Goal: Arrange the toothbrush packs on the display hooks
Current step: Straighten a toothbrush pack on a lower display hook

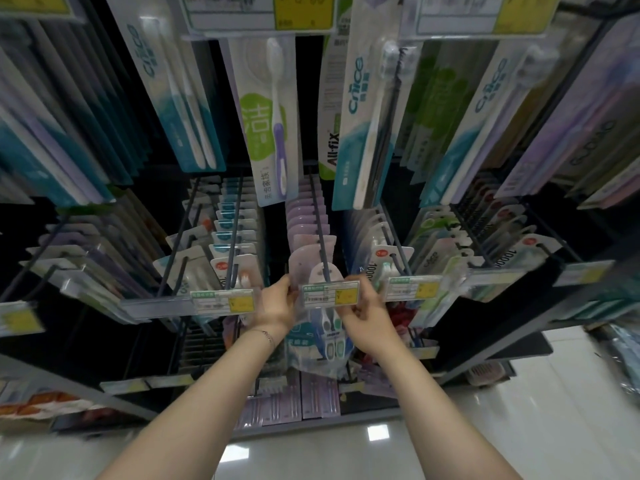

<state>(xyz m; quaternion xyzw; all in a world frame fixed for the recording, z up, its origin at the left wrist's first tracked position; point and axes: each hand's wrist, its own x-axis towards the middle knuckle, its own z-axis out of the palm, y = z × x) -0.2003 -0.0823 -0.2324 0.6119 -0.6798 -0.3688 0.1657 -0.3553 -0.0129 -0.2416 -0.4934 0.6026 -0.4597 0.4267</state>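
Observation:
A toothbrush pack (329, 332) with blue and green brushes hangs at the front of the middle display hook (320, 233), behind a yellow-and-green price tag (330, 295). My left hand (277, 304) grips the pack's left edge near its top. My right hand (363, 311) pinches the right side of the pack just under the price tag. Several lilac packs (308, 216) fill the same hook behind it.
Neighbouring hooks carry more packs: a red-dot pack (230, 268) to the left and a white pack (388, 268) to the right. Large toothbrush packs (273, 126) hang from the row above. Lower shelves hold boxed goods (311, 400). Glossy white floor (485, 427) lies below.

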